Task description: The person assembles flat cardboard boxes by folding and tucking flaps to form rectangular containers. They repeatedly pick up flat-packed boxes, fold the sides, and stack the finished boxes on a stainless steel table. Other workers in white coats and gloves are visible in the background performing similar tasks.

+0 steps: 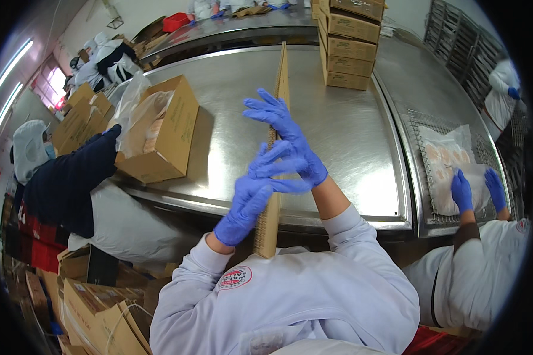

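Note:
A flat, folded cardboard carton (268, 228) stands on its edge in front of me, with its thin side toward me. My right hand (290, 137), in a blue glove, is at the carton's upper part, fingers stretched out and spread over its edge. Lower down, my left hand (247, 204), also gloved in blue, crosses the carton's edge with its fingers stretched to the right. Those fingers are a little smeared by motion and overlap the right hand in view. Neither hand is wrapped round the carton; whether the palms press on it is hard to see.
An open carton (173, 133) with a plastic liner stands on the steel table (337, 154), beside a co-worker (65, 183) at left. Stacked cartons (349, 50) rise at the back. At right, another person's gloved hands (463, 190) touch a wrapped pack on a wire rack (423, 139).

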A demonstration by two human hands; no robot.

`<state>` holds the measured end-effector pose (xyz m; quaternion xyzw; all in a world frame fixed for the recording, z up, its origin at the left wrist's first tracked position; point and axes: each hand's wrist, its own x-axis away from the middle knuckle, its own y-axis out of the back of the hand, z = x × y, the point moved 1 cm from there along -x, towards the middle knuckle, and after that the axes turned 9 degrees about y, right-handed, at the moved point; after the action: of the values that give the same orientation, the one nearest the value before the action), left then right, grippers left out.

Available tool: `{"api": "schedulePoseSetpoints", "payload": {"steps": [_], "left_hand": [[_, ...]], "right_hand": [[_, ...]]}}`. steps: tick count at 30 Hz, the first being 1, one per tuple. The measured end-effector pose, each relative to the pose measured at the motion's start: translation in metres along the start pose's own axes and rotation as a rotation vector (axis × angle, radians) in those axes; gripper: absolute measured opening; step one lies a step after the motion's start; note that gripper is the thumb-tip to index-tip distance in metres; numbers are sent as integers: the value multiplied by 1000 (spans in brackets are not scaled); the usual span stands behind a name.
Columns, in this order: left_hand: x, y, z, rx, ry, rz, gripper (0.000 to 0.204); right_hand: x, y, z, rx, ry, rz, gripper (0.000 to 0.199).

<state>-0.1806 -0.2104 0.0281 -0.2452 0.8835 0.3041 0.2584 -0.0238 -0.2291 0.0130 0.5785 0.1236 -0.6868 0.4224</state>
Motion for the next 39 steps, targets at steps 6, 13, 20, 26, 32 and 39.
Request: {"api": "schedulePoseSetpoints", "payload": {"steps": [6, 13, 20, 26, 32, 39], "left_hand": [[-1, 13, 14, -161, -335, -27, 42], [-89, -20, 24, -1072, 483, 849, 29], [-235, -141, 138, -640, -460, 67, 65], [-226, -134, 124, -847, -177, 467, 51], [-223, -43, 155, -762, -20, 255, 26], [-235, -22, 190, -780, 408, 8, 32]], "right_hand": [[42, 81, 1, 257, 106, -116, 56], [42, 139, -17, 535, 176, -171, 49], [31, 140, -23, 596, 105, 191, 69], [44, 162, -8, 612, 56, 223, 69], [16, 100, -56, 395, -418, 631, 62], [41, 93, -52, 505, -343, 621, 58]]}}
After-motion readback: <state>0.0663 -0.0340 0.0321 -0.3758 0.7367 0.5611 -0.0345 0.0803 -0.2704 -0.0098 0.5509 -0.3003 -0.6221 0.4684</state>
